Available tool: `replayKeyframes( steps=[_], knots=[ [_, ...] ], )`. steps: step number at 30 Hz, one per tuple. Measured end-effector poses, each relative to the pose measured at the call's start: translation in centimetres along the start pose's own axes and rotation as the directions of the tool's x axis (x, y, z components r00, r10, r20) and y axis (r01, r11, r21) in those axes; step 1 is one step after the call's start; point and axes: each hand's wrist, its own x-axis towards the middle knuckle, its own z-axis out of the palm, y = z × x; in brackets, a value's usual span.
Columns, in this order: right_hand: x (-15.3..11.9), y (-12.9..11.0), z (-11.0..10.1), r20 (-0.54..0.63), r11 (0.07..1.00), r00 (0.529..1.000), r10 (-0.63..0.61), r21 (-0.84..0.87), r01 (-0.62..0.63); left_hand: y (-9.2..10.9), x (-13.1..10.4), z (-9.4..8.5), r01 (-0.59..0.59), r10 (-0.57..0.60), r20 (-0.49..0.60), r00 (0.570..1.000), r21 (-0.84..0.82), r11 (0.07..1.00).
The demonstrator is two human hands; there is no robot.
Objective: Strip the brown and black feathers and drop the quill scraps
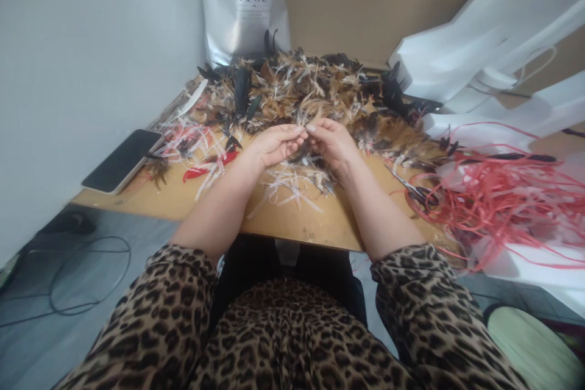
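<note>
Both hands meet over the table's middle, in front of a large pile of brown, white and black feathers (278, 82). My left hand (281, 143) pinches the base of a small pale feather tuft (307, 113) between thumb and forefinger. Close against it, my right hand (331, 141) holds the same tuft from the other side, fingertips nearly touching. The tuft fans upward, light brown and whitish. Below the hands, thin white strips (292, 189) lie loosely on the wooden tabletop (315, 228).
A phone (121, 161) lies at the table's left edge, near red and white scraps (192, 140). Scissors (414, 190) rest on the right beside tangled pink ribbon (507, 201). Behind the feathers stands a silver bag (247, 18). White foam-like sheets (493, 18) rise at the right.
</note>
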Motion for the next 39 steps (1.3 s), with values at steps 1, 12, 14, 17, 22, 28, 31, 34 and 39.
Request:
replayKeyframes(
  steps=[1,12,14,17,22,28,31,34,39],
  knots=[
    [0.1,0.1,0.0,-0.018,1.0,1.0,-0.009,-0.013,0.009,-0.1,0.0,0.0,-0.014,0.014,-0.012,1.0,0.029,0.999],
    [0.2,0.6,-0.2,-0.095,0.981,0.994,-0.054,-0.19,0.035,-0.5,0.0,0.3,-0.091,0.127,-0.1,0.987,0.306,0.948],
    [0.2,0.5,-0.3,-0.072,0.976,0.996,-0.058,-0.213,0.041,-0.4,-0.1,0.3,-0.093,0.133,-0.101,0.986,0.331,0.939],
    [0.2,0.0,-1.0,-0.031,0.945,0.993,-0.118,-0.311,0.102,-0.4,0.0,0.1,-0.098,0.139,-0.104,0.985,0.326,0.94],
    [-0.1,-1.4,-2.7,0.05,0.743,0.973,-0.225,-0.638,0.204,-0.4,0.2,-0.4,-0.098,0.141,-0.141,0.98,0.277,0.956],
    [-0.8,-2.9,-3.3,0.315,0.346,0.902,-0.296,-0.845,0.409,-0.3,0.2,-0.3,-0.101,0.14,-0.149,0.979,0.243,0.965],
    [-1.1,-2.9,-2.8,0.447,0.145,0.865,-0.226,-0.863,0.484,-0.2,0.3,-0.4,-0.102,0.139,-0.16,0.977,0.22,0.97],
    [-1.1,-2.2,-2.2,0.506,-0.038,0.851,-0.138,-0.862,0.506,-0.1,0.3,-0.4,-0.098,0.135,-0.188,0.973,0.194,0.976],
    [-0.7,-1.2,-2.3,0.464,-0.061,0.871,-0.159,-0.886,0.461,0.0,0.2,-0.4,-0.112,0.145,-0.196,0.97,0.171,0.979]
  ],
)
